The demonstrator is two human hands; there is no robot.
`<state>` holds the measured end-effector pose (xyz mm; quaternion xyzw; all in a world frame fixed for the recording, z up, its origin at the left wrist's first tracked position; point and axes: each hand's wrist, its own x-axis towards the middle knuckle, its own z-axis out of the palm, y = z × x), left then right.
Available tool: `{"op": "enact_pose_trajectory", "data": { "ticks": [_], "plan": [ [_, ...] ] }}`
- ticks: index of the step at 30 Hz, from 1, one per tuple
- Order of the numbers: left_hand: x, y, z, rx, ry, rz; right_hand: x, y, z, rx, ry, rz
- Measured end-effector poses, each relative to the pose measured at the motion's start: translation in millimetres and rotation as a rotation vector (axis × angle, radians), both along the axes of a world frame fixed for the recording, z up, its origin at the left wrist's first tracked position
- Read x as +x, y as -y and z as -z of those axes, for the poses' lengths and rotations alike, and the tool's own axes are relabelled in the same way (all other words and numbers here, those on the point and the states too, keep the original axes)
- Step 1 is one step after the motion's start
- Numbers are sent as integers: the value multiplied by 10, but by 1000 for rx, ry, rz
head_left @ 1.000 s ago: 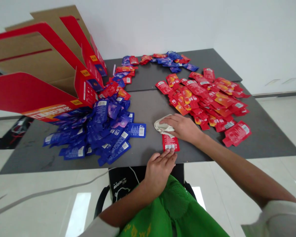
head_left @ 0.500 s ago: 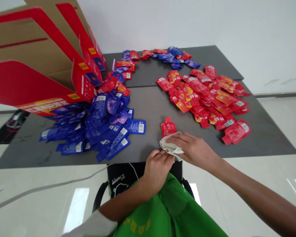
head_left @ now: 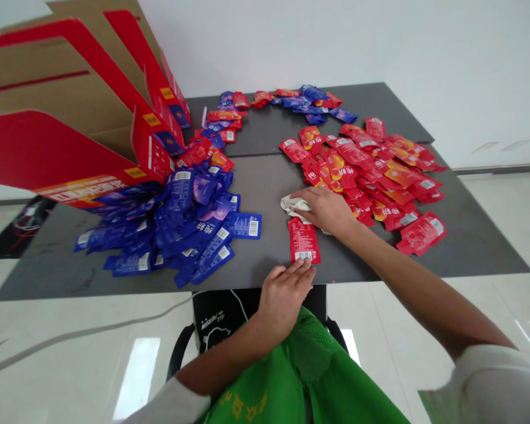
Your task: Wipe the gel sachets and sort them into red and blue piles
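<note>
- Pouch (head_left: pixel 304 238), red, lies flat on the grey table (head_left: pixel 260 182) near its front edge, straight before the person, barcode end nearest the body.
- Left hand (head_left: pixel 287 294): fingers nearly straight and close together, tips resting on the barcode end; they press from above and do not pinch.
- Right hand (head_left: pixel 329 211): fingers bent over a bunched pale cloth (head_left: pixel 291 204), which they have hold of at the pouch's far end; how tightly, I can't tell from where I stand.
- Red pile (head_left: pixel 366 171) spreads beyond the right hand, over the table's right side.
- Blue pile (head_left: pixel 185 221) lies at the left, beside a big red box (head_left: pixel 30 147).
- Mixed row (head_left: pixel 309 103), red and blue, sits at the back near the wall (head_left: pixel 291 41).
- Pale cable (head_left: pixel 132 322) trails across the floor.
</note>
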<state>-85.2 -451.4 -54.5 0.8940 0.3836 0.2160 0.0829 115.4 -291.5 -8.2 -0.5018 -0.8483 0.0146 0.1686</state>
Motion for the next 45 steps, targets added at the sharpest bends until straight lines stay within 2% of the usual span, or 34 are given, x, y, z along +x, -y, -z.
{"op": "enact_pose_trajectory", "data": {
  "ticks": [4,7,10,13,15,19,22,27,31,34,37,40,41,43,45],
  "plan": [
    [4,11,-29,25,24,-6,-14,88,-168,80,-115,91],
    [3,-7,-134,37,57,10,50,435,-341,188,-342,178],
    [11,-120,-320,-26,113,-34,175,902,-376,206,-477,256],
    [49,-361,-483,-51,151,-164,312,1308,-216,155,-581,384],
    [95,-570,-521,-35,122,-264,382,1497,-56,101,-649,453],
    [207,-972,-442,-21,10,-468,442,1698,205,22,-722,528],
    [280,-1174,-397,-63,-69,-500,438,1742,295,-10,-752,558],
    [367,-1349,-477,-247,-118,-420,437,1728,352,-28,-810,575],
    [375,-1463,-507,-467,67,-350,446,1714,382,-51,-833,571],
    [346,-1497,-547,-550,141,-279,445,1714,384,-47,-848,565],
    [297,-1412,-693,-474,341,-213,437,1713,380,-42,-862,574],
    [215,-1210,-889,-252,583,-75,431,1712,383,-41,-880,594],
    [179,-1127,-935,-182,584,-31,430,1711,385,-38,-887,601],
    [95,-957,-964,-80,456,31,428,1713,391,-36,-901,611],
    [3,-791,-904,-31,246,75,427,1717,398,-34,-912,618]
  ]
}}
